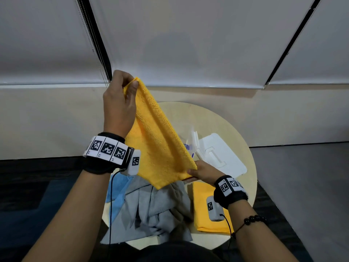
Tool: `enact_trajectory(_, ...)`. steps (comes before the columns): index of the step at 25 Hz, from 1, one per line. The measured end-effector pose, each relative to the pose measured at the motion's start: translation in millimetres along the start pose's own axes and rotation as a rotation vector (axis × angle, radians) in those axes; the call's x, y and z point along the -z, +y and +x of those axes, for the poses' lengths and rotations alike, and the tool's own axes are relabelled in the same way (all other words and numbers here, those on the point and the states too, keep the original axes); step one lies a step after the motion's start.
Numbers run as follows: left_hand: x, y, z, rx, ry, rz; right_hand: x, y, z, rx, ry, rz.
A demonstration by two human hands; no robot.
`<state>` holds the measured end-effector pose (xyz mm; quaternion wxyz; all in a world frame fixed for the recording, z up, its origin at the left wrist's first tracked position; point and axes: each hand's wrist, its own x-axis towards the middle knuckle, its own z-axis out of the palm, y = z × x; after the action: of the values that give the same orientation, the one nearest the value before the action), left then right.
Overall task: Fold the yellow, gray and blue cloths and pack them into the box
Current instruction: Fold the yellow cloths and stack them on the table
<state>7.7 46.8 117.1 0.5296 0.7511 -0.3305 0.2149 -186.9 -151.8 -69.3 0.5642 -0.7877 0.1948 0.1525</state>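
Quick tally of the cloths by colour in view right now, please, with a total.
Yellow: 2, one held up in both hands, one folded flat on the table
Gray: 1, crumpled on the table
Blue: 1, partly under the gray one
Total: 4 cloths

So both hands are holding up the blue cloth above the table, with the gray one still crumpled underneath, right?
Not quite. The head view shows the left hand and right hand holding up a yellow cloth, not the blue one. The blue cloth lies on the table, partly under the gray cloth, which is indeed still crumpled underneath.
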Motion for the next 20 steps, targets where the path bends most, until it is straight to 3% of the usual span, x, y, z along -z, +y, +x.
enact_trajectory(5, -16, -28, -12, 0.122, -0.067, 0.045, -9, -8, -5, -0.005, -0.234, 0.387)
enact_trajectory(13, -54, -29, -109, 0.065, -0.644, -0.109, -8, -52, -8, 0.193, -0.219, 0.660)
enact_trajectory(15, -63, -28, -133, 0.052, -0.658, -0.086, -9, -60, -8, 0.238, -0.199, 0.610)
enact_trajectory(20, -67, -33, -137, 0.145, -0.496, -0.062, -13, -68, -5, 0.209, -0.189, 0.569)
